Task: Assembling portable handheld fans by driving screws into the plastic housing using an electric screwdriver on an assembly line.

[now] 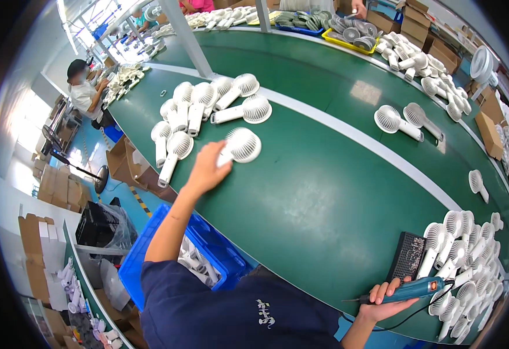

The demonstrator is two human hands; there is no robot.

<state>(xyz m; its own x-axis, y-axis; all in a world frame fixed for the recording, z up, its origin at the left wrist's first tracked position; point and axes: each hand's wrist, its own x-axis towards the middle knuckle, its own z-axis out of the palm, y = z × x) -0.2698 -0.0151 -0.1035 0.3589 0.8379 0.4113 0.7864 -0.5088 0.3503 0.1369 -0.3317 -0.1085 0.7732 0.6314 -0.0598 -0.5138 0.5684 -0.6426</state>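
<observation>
My left hand (209, 168) is closed around the handle of a white handheld fan (244, 145), whose round grille points away from me over the green table (312, 215). Just beyond it lies a loose group of similar white fans (203, 93). In my right hand (378, 308) is a teal electric screwdriver (413, 289), gripped around its body, with the thin bit pointing left and a black cord trailing below. Beside the tool stands a black tray of small screws (407, 256). A large pile of white fans (467, 267) fills the table's right end.
A blue crate (214, 247) with white parts stands below the table's near edge on my left. A pale rail (324, 116) divides my side from a conveyor lane carrying a few fans. Yellow tray (347, 43) and cartons line the far side; a co-worker (86, 93) stands far left.
</observation>
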